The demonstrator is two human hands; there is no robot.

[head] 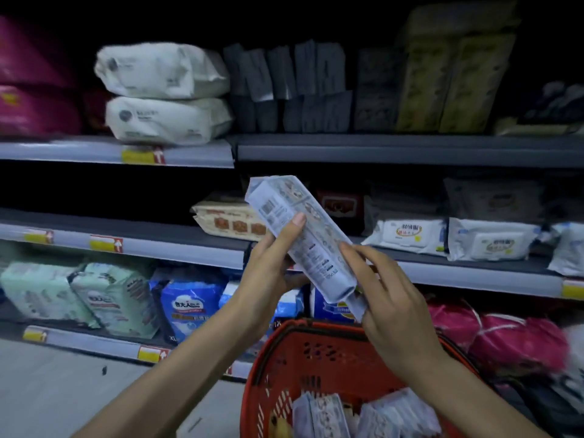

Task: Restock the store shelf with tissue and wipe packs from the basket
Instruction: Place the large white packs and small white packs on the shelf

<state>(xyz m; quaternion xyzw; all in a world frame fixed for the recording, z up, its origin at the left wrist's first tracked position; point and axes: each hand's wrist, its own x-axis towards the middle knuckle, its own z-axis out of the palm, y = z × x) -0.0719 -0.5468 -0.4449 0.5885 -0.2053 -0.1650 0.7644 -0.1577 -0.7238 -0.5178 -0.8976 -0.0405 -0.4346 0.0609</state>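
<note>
Dim store aisle, top reaches lost in darkness. Grey metal shelving in three tiers, yellow-and-red price tags along the front rails. Pale grey floor below, marked by one small dark speck.

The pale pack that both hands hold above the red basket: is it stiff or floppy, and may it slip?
The pale pack is probably fairly stiff: it shows a straight block shape while the left hand and right hand hold it tilted. Its smooth film wrap may slip. Being long and narrow, it could tip on end.
</note>
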